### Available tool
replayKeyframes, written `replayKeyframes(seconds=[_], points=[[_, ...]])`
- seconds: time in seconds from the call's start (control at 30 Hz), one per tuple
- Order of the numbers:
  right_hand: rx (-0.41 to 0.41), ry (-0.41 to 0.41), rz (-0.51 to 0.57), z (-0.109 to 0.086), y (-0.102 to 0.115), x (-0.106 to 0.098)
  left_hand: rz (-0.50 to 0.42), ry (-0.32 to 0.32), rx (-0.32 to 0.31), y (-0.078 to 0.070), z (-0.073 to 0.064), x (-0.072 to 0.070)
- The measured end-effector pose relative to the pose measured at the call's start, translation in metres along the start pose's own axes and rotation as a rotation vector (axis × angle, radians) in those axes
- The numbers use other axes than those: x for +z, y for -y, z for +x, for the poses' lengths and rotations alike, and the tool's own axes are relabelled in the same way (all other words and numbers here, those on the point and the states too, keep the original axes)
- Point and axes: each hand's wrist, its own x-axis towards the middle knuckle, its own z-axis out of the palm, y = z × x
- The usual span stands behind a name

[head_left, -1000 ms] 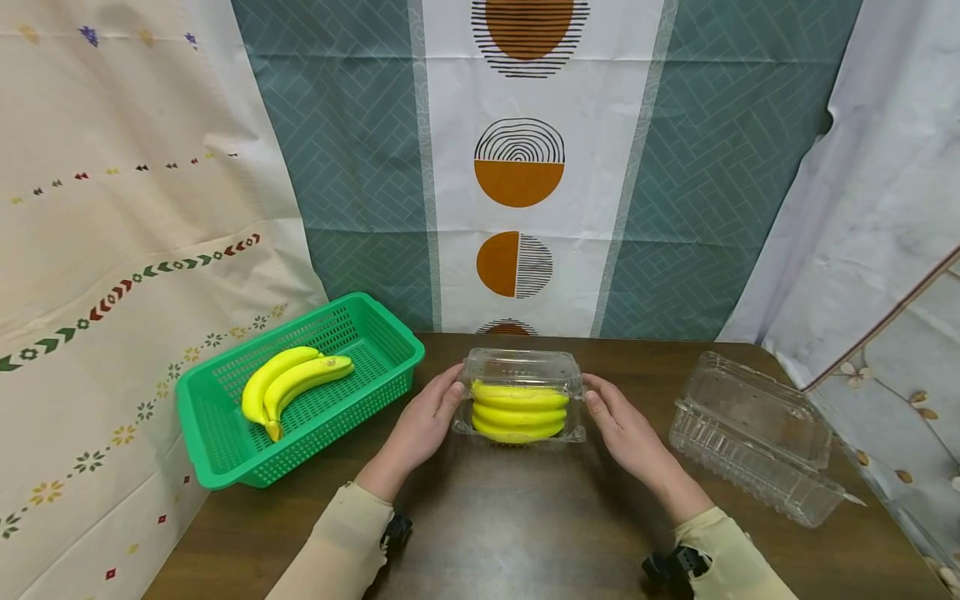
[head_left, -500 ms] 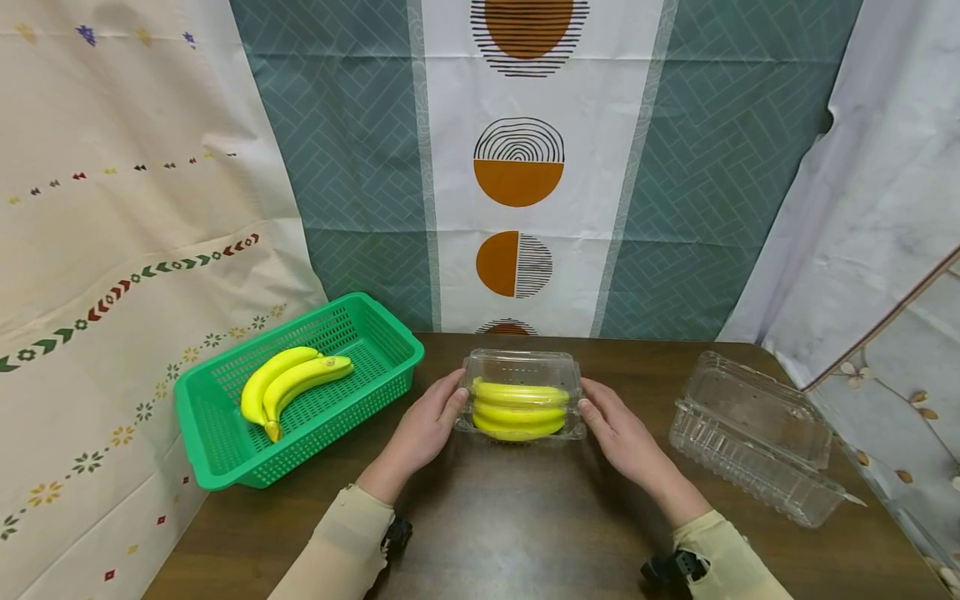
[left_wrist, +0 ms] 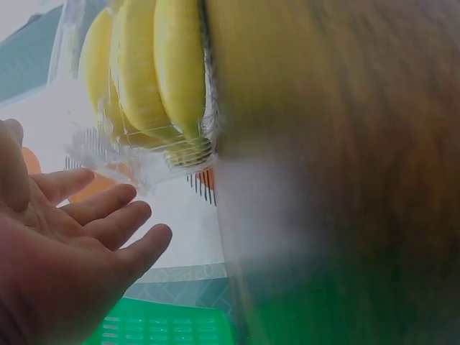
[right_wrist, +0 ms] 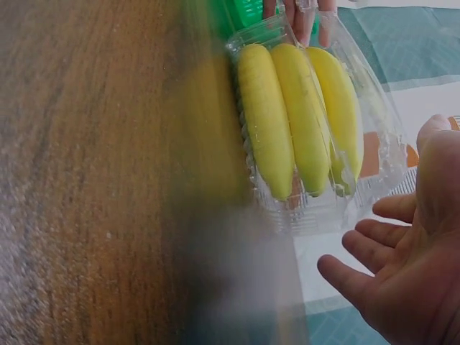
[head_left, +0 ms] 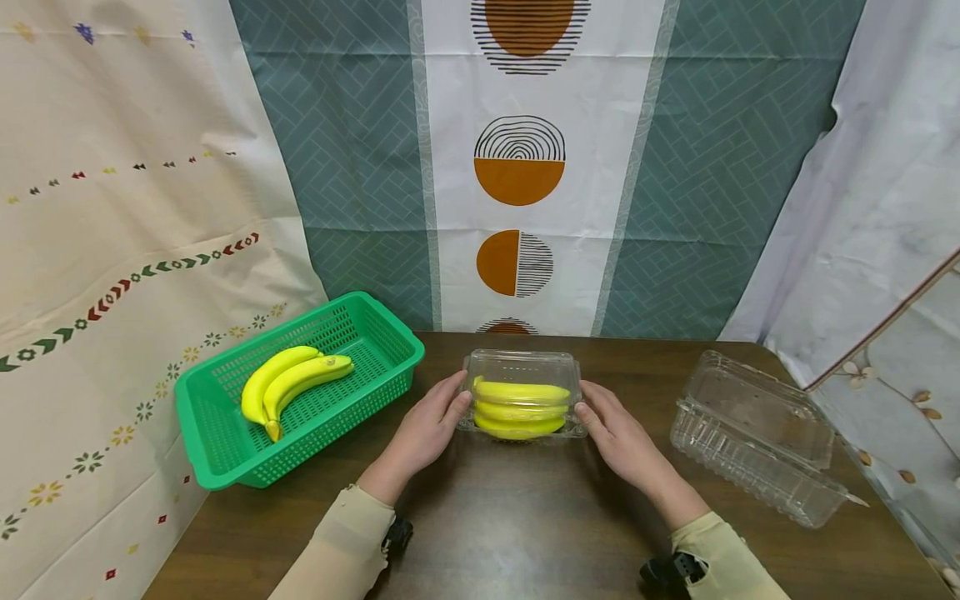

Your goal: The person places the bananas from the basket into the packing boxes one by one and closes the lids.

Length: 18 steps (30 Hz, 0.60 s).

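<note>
A hinged clear plastic clamshell box (head_left: 525,364) sits on the table in the head view, its lid over several yellow bananas (head_left: 520,411). At the box's left end is my left hand (head_left: 423,427), thumb toward me. My right hand (head_left: 624,429) is at the right end in a mirrored pose. The left wrist view shows the left hand (left_wrist: 68,244) with fingers extended, right by the end of the box. In the right wrist view, the right hand (right_wrist: 410,266) likewise has its fingers spread, close to the box end. Neither hand curls around the box.
A green plastic basket (head_left: 217,457) stands on the left with two bananas (head_left: 296,383) inside. To the right lies another clear clamshell box (head_left: 757,442). Patterned cloths (head_left: 360,167) hang behind and beside the brown wooden table (head_left: 517,533).
Both hands have shifted slightly inward, with the right thumb a little lower and further left along the box end. Box, basket and bananas stay nearly in place.
</note>
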Motion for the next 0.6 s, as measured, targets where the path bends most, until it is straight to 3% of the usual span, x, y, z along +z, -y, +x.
replayKeyframes(seconds=[0.6], points=[[0.032, 0.013, -0.003, -0.001, 0.0019, 0.0023, 0.057, 0.019, -0.008, 0.0035, 0.0001, 0.0037]])
